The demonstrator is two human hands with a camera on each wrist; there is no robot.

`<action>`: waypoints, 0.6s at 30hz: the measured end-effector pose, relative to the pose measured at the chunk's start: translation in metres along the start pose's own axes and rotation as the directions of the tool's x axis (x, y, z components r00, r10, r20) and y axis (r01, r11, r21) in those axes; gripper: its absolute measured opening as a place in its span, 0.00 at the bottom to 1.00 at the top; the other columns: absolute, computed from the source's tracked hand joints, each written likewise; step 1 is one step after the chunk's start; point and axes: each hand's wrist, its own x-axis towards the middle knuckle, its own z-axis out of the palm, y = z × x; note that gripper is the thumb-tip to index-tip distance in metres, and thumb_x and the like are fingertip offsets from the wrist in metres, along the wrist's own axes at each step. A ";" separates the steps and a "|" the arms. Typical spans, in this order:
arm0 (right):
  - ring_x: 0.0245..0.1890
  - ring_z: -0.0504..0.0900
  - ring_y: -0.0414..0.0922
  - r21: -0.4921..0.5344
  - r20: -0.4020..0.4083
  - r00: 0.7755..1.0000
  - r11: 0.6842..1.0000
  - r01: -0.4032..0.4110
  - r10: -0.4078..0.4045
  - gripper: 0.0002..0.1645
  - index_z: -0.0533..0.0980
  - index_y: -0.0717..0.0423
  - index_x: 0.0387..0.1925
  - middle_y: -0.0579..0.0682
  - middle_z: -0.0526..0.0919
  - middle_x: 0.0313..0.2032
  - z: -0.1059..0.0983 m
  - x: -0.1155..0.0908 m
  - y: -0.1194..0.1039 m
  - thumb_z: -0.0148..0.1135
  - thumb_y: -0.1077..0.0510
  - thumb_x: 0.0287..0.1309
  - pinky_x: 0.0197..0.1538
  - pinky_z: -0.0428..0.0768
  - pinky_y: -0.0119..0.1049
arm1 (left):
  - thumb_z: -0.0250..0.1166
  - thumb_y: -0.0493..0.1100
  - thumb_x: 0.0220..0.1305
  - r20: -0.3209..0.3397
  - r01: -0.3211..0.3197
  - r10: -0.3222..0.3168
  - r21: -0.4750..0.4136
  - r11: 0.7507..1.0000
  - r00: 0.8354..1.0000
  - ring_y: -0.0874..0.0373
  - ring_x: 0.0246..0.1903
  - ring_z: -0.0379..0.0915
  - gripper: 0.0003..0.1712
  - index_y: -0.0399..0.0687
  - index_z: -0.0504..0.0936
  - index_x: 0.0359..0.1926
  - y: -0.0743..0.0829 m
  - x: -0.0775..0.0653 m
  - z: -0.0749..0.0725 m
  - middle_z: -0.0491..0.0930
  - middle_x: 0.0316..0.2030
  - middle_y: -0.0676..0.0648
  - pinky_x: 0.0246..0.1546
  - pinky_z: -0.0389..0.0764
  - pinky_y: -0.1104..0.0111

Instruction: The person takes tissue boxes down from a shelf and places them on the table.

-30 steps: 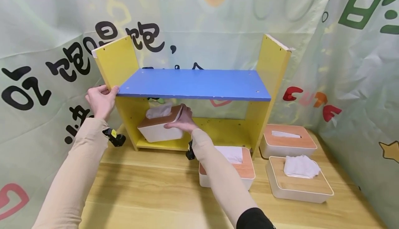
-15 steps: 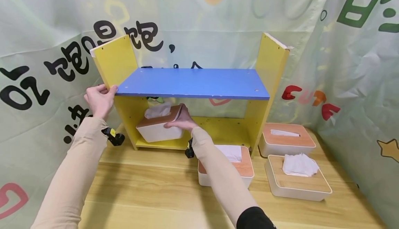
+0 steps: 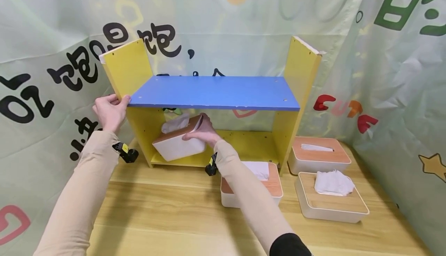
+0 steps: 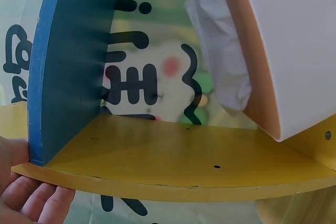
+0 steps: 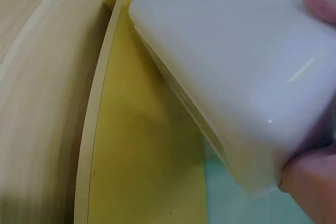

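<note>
My right hand (image 3: 203, 131) grips the right end of a white tissue box (image 3: 179, 146) with a wood-look lid and a tissue sticking out. The box hangs tilted in the lower left part of a yellow and blue shelf unit (image 3: 212, 92), its right end higher than its left. In the right wrist view, the underside of the tissue box (image 5: 226, 51) is apart from the yellow bottom board (image 5: 142, 145). My left hand (image 3: 111, 112) pinches the unit's left side panel at the blue board's corner, thumb in front; the left wrist view shows its fingers (image 4: 39, 198) against the yellow panel.
A tissue box (image 3: 275, 184) stands before the unit, partly behind my right forearm. Two more boxes, one at the back (image 3: 318, 155) and one in front (image 3: 332, 198), sit to the right on the wooden table (image 3: 167, 221). A printed cloth (image 3: 223, 8) hangs behind.
The tissue box in my right hand has tilted a little more, its right end rising slightly. My left hand keeps its hold on the panel. The whole view has shifted a little.
</note>
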 end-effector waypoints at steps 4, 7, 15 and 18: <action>0.63 0.72 0.53 0.009 -0.011 1.000 1.000 0.009 -0.009 0.69 0.51 0.58 0.76 0.58 0.68 0.66 -0.002 -0.002 -0.002 0.83 0.58 0.34 0.67 0.75 0.45 | 0.69 0.53 0.62 0.005 0.001 -0.001 -0.007 1.000 1.000 0.57 0.59 0.58 0.27 0.40 0.85 0.56 0.001 -0.001 0.000 0.64 0.10 0.80 0.69 0.56 0.63; 0.65 0.71 0.53 0.006 -0.009 1.000 1.000 0.012 -0.012 0.70 0.50 0.57 0.77 0.59 0.65 0.69 -0.004 -0.003 -0.004 0.82 0.57 0.35 0.68 0.74 0.46 | 0.69 0.54 0.62 0.011 0.009 -0.009 -0.014 1.000 1.000 0.56 0.61 0.57 0.28 0.40 0.84 0.57 0.002 0.000 0.000 0.64 0.11 0.79 0.69 0.56 0.64; 0.75 0.61 0.53 0.023 -0.005 1.000 1.000 -0.016 0.016 0.76 0.42 0.52 0.80 0.57 0.53 0.78 -0.009 -0.011 -0.009 0.82 0.56 0.36 0.75 0.64 0.48 | 0.68 0.54 0.63 0.029 0.040 -0.040 -0.026 0.999 0.999 0.55 0.65 0.55 0.28 0.42 0.83 0.59 0.002 0.001 0.000 0.65 0.13 0.77 0.69 0.57 0.64; 0.76 0.58 0.54 0.042 -0.005 1.000 0.999 -0.029 0.029 0.77 0.40 0.52 0.80 0.56 0.50 0.79 -0.011 -0.016 -0.011 0.82 0.55 0.37 0.76 0.63 0.49 | 0.68 0.53 0.63 0.034 0.048 -0.047 -0.033 0.998 0.998 0.53 0.69 0.53 0.28 0.42 0.82 0.59 0.001 0.001 0.000 0.65 0.12 0.77 0.70 0.56 0.65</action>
